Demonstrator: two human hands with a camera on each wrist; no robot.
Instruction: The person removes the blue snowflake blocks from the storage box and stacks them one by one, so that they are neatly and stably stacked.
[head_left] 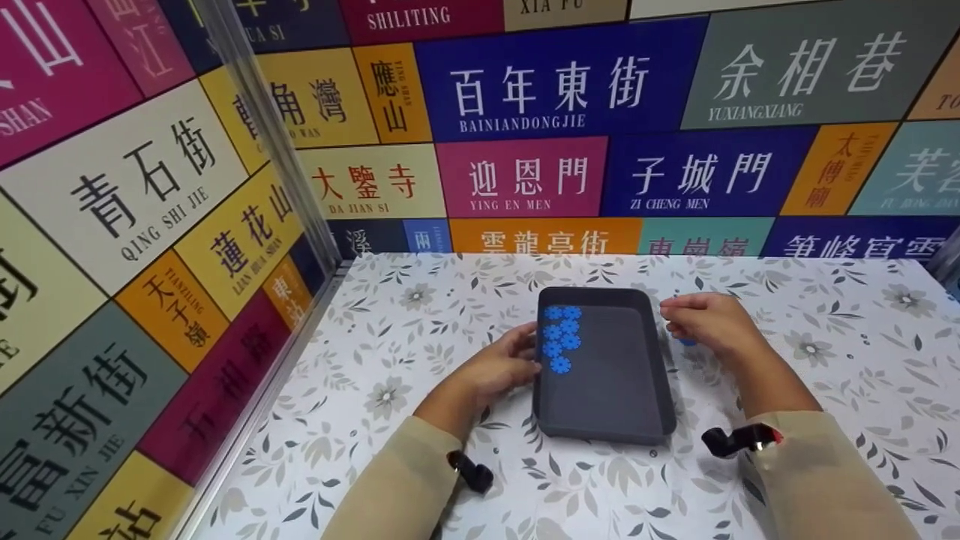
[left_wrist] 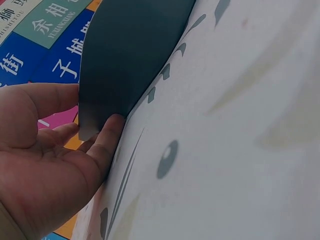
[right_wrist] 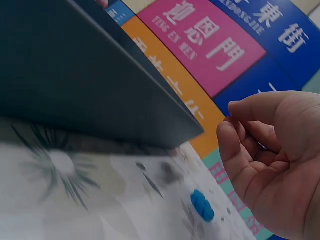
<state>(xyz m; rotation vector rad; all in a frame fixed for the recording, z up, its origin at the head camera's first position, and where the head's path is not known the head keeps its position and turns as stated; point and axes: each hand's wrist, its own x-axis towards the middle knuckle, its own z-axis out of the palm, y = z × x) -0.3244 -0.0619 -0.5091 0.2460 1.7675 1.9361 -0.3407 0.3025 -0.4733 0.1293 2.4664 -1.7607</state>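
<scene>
A dark grey rectangular tray (head_left: 607,405) lies on the table, with several blue flower-shaped discs (head_left: 561,364) grouped along the inside of its left part. At its left side my left hand (head_left: 499,364) grips the wall. The left wrist view shows a digit reaching the rim and a finger (left_wrist: 111,132) low against the wall. Beyond the tray's right rim is my right hand (head_left: 712,322), its fingers curled and thumb and fingertips close together. No piece shows between them. A small blue cluster (right_wrist: 202,205) lies on the table below this hand, mostly hidden in the head view.
A white cloth with grey leaves and flowers (head_left: 390,394) covers the table. Panels of coloured street-name signs (head_left: 525,172) stand at the back and on the left, meeting at a metal-edged corner. Each sleeve carries a small black wrist camera (head_left: 472,472).
</scene>
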